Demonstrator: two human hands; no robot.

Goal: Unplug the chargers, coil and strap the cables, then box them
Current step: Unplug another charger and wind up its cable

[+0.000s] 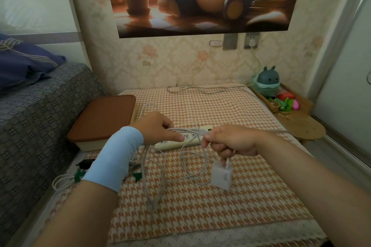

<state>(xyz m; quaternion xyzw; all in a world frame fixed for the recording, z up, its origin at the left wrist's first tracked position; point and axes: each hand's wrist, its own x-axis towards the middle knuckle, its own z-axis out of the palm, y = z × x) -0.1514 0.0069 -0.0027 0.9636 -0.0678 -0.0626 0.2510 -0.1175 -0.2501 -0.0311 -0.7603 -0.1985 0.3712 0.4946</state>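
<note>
Left hand (155,129): pinching white cable (186,130) mid-frame.
Right hand (230,141): gripping cable — charger (221,174) dangling below.
Advice: keeping loops even, tension light — avoiding tangles.

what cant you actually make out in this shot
Head view only:
- Box: contents hidden by its closed brown lid.
- White charger: motion-blurred, label unreadable.
- Black item and green straps: partly covered by the left hand's blue sleeve.
- Power strip: sockets partly behind cable and both hands; right hand.
</note>
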